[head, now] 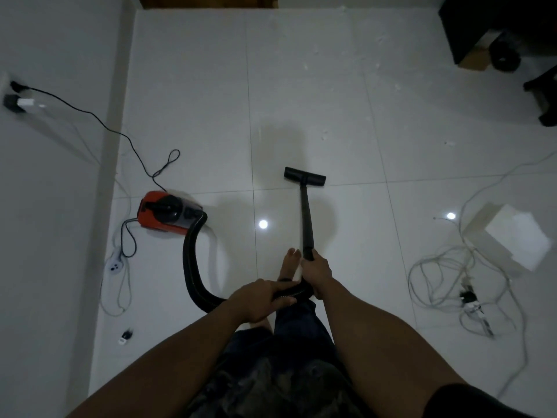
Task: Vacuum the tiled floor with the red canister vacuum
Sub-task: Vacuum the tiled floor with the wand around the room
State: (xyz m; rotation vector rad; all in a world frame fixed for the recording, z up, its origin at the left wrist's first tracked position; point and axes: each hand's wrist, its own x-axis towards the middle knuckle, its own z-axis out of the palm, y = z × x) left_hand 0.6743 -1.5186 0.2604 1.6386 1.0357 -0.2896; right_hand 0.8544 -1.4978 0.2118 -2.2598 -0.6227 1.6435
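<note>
Both hands clenched: left hand point(259, 300) on hose point(193, 267), right hand point(316, 271) on wand point(306, 218), floor head point(305, 176) straight ahead, crumbs point(325, 134) beyond.

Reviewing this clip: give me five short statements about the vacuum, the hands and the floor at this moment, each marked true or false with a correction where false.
1. The right hand grips the black wand. True.
2. The left hand hangs free of the vacuum. False: it holds the black hose near the wand's upper end.
3. The red canister sits to the person's right. False: it sits to the left, near the wall.
4. The floor nozzle rests on the white tiles ahead of the bare foot. True.
5. The floor ahead is free of debris. False: white specks are scattered beyond the nozzle.
</note>
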